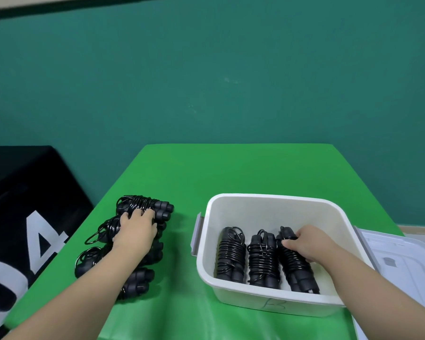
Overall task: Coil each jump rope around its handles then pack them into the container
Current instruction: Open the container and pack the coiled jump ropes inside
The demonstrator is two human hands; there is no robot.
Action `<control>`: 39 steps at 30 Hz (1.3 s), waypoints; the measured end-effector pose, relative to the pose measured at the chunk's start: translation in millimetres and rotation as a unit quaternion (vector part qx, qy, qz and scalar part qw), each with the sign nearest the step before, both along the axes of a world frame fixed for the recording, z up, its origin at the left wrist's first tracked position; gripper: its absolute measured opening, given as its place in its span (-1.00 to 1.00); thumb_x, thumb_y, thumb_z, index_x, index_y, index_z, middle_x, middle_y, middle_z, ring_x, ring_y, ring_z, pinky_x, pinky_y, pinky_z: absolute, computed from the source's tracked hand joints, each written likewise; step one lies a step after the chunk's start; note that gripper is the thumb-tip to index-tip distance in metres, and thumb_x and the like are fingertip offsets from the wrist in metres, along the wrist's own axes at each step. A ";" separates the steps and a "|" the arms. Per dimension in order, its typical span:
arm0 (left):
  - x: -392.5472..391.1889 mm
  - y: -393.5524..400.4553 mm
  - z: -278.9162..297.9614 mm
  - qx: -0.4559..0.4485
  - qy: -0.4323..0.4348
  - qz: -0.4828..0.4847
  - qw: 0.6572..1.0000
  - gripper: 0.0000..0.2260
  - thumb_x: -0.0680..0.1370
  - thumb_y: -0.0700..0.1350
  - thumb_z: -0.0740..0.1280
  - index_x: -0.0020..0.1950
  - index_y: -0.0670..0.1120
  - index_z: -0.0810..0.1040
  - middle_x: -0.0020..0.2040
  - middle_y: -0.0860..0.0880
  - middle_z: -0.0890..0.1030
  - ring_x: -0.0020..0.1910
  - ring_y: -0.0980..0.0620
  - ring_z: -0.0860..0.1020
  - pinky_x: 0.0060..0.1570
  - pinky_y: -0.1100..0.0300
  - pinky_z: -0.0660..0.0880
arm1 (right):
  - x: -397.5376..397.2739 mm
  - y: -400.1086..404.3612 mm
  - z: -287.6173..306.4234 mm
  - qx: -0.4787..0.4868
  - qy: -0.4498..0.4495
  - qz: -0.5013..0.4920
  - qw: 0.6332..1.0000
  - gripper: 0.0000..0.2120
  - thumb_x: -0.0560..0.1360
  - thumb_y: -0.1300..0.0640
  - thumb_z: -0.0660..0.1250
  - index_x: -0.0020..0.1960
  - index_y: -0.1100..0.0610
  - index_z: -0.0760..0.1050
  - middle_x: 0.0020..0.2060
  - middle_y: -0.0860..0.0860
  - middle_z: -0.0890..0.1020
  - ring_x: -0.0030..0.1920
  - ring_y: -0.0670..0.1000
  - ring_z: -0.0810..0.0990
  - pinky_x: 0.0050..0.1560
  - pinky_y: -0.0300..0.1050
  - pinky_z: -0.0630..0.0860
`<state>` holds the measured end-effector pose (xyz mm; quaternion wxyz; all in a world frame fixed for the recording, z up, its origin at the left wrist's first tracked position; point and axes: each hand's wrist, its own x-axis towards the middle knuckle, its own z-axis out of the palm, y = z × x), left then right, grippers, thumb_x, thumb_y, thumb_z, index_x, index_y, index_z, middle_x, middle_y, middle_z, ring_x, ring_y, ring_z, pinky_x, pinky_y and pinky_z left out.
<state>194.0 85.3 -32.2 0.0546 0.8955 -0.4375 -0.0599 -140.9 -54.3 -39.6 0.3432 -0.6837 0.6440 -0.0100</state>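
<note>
Head view: left hand [135, 229] curls its fingers onto the farthest coiled jump rope [145, 206] near the table's [231, 168] left edge; right hand [307, 244] grips the rightmost coiled rope [296, 268] of three inside the white container [268, 200].

Nearest coiled ropes [135, 280] on the table, half hidden under the left forearm [91, 285].

- pretty bright, even light, only soft shadows
- bit of glare on the near green table cover [231, 322]
- wide-angle bend at the edges
- slightly soft overall
</note>
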 end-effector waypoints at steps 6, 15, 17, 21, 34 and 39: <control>0.0 10.7 7.7 -0.085 -0.009 0.024 0.996 -0.76 0.53 -0.20 0.25 0.20 -0.09 0.37 0.23 -0.13 0.34 0.22 -0.16 0.23 -0.01 0.05 0.34 | -0.5 9.3 20.9 0.049 -0.045 0.001 0.998 -0.68 0.53 0.07 0.34 -0.31 0.16 0.34 -0.44 0.04 0.43 -0.50 -0.02 0.44 -0.44 -0.28 0.43; -22.9 12.5 4.0 -0.177 0.004 0.054 0.983 -0.66 0.48 -0.38 0.17 0.19 -0.08 0.38 0.23 -0.12 0.33 0.24 -0.11 0.19 0.16 -0.17 0.32 | -5.9 20.5 26.7 -0.005 -0.011 0.056 0.998 -0.62 0.54 -0.01 0.30 -0.36 0.14 0.30 -0.48 0.01 0.37 -0.44 0.01 0.34 -0.33 -0.18 0.33; -29.5 14.0 6.7 -0.214 0.008 0.026 0.976 -0.67 0.47 -0.40 0.17 0.17 -0.10 0.39 0.20 -0.12 0.36 0.25 -0.12 0.20 0.19 -0.12 0.31 | -7.6 21.1 26.6 -0.039 0.014 0.062 0.997 -0.57 0.56 -0.05 0.26 -0.39 0.13 0.27 -0.50 0.00 0.37 -0.46 0.01 0.35 -0.34 -0.16 0.30; -51.2 13.8 29.5 -0.287 0.023 -0.063 0.956 -0.72 0.47 -0.42 0.15 0.11 -0.16 0.41 0.08 -0.04 0.36 0.23 -0.07 0.21 0.22 0.07 0.25 | -5.8 24.0 32.9 -0.035 0.007 0.052 0.998 -0.47 0.61 -0.21 0.03 -0.25 0.19 0.44 -0.33 0.08 0.53 -0.26 0.07 0.55 -0.09 -0.10 0.51; -170.5 -24.6 68.7 -0.325 0.056 -0.532 0.780 -0.69 0.40 -0.37 0.15 -0.01 0.00 0.31 0.03 -0.02 0.44 0.28 0.07 0.22 0.30 0.47 0.05 | -25.2 29.3 49.6 0.113 -0.207 -0.063 0.970 -0.13 0.35 -0.54 -0.13 0.26 0.11 0.40 0.12 0.24 0.56 0.06 0.15 0.61 0.20 0.02 0.52; -188.9 -42.4 51.9 -0.286 0.005 -0.639 0.714 -0.79 0.42 -0.26 0.10 -0.01 -0.05 0.38 -0.05 -0.06 0.49 0.24 -0.07 0.29 0.29 0.23 0.21 | -28.2 28.9 50.5 0.125 -0.291 -0.083 0.945 -0.09 0.15 -0.62 -0.02 0.20 0.01 0.41 -0.12 0.20 0.63 -0.42 -0.02 0.58 0.04 0.01 0.59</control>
